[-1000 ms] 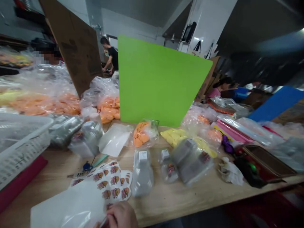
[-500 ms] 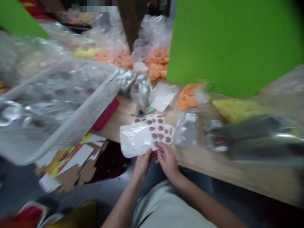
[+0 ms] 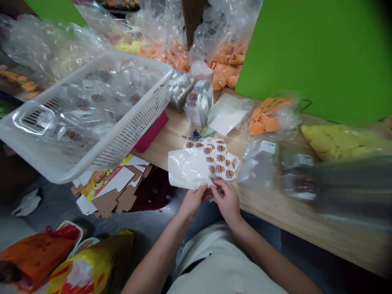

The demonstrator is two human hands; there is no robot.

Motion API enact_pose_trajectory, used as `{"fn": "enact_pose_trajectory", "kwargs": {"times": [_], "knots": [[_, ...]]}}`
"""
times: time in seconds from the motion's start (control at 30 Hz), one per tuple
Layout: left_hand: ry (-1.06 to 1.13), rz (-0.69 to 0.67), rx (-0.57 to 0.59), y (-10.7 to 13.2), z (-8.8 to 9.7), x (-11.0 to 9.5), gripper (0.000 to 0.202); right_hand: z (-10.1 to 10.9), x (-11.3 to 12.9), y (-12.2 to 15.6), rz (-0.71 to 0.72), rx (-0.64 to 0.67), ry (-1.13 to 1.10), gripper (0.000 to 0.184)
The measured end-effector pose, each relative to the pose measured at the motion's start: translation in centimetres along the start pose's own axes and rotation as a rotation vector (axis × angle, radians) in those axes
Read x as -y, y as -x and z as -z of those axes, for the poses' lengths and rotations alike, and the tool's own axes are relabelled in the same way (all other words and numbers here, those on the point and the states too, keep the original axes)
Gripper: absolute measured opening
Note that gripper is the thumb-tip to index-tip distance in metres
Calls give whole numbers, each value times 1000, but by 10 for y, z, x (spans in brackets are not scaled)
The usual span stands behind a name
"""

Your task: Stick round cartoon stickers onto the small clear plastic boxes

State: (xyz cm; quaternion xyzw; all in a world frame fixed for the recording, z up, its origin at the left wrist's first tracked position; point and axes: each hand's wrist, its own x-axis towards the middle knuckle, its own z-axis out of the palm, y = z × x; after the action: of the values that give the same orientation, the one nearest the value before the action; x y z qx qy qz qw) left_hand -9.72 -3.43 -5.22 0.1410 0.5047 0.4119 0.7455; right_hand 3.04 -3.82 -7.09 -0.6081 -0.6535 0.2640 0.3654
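left hand [image 3: 192, 201] and right hand [image 3: 225, 200] pinch a whitish sheet [image 3: 187, 168], seemingly film, over burger stickers [image 3: 218, 158]

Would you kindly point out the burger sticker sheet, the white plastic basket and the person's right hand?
Burger sticker sheet [image 3: 221, 158]: head view, on the printed stickers.
White plastic basket [image 3: 136, 132]: head view, on its mesh side wall.
Right hand [image 3: 226, 203]: head view, on the back of the hand.

A sheet of burger-print stickers [image 3: 221, 158] lies partly covered by a glossy white sheet [image 3: 187, 168], just over the table [image 3: 269, 206] edge. The left hand [image 3: 192, 201] and right hand [image 3: 226, 201] grip their near edges, close together.
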Motion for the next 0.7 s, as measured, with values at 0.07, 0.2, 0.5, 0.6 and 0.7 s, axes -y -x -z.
{"fn": "enact_pose_trajectory", "kwargs": {"times": [0.07,0.2,0.5,0.6,0.7], "knots": [[-54,-27,-9,0,0,-2,36,2,1,0,36,34,38,20],[-153,-41,-26,-4,0,-3,31,5,0,-4,19,86,-13,21],[-59,361,228,8,16,-10,59,1,-10,-14,-122,-64,-78,26],[79,338,339,11,16,-22,59,-1,-9,-15,-136,-51,-101,28],[170,63,102,5,9,-33,42,7,-1,-9,-56,-61,-83,26]]}}
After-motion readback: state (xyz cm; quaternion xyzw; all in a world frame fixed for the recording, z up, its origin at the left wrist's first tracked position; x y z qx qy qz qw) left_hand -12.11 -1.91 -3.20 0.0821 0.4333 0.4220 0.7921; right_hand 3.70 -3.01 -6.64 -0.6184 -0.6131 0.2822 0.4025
